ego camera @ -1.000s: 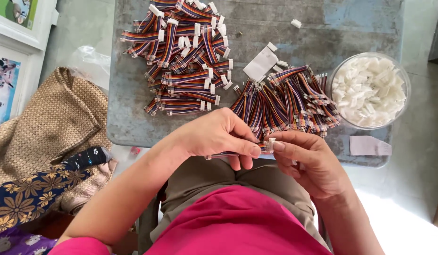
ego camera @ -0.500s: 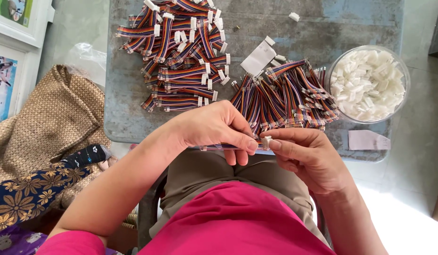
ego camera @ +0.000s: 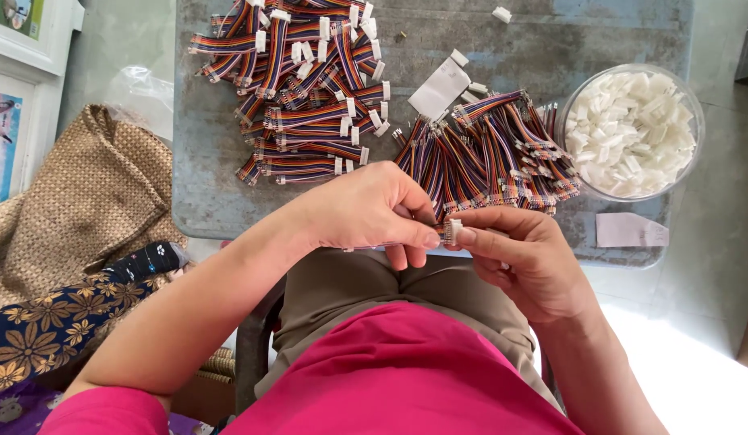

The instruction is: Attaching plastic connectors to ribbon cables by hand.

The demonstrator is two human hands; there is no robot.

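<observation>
While the two hands are kept together low over the lap, little is seen to have changed against the earlier head views: the same pinch is held, only the hands are drawn slightly closer and the white piece is now seated between the fingertips. The left hand [ego camera: 366,211] is closed, thumb and forefinger pinched on a short ribbon cable [ego camera: 374,245], most of it hidden under the palm. The right hand [ego camera: 523,258] is mostly curled, its thumb and forefinger pressed on a small white connector housing [ego camera: 452,231] at the cable's end. The housing is found at the meeting of the fingertips, just off the near edge of the grey board [ego camera: 221,193]. Whether the cable end is fully seated in it cannot be told; judged from the unchanged grip, a fitting step is in hand, not finished.

At 12 o'clock from the hands a loose bundle of rainbow cables [ego camera: 491,157] is spread, without white ends as far as can be seen. At 11 o'clock a pile of cables with white housings [ego camera: 305,89] is laid. At 1 to 2 o'clock a clear bowl of white housings [ego camera: 689,97] is set, well apart from the hands. A paper slip [ego camera: 629,230] is placed at 3 o'clock. A woven bag [ego camera: 84,209] is seen at 9 o'clock.
</observation>
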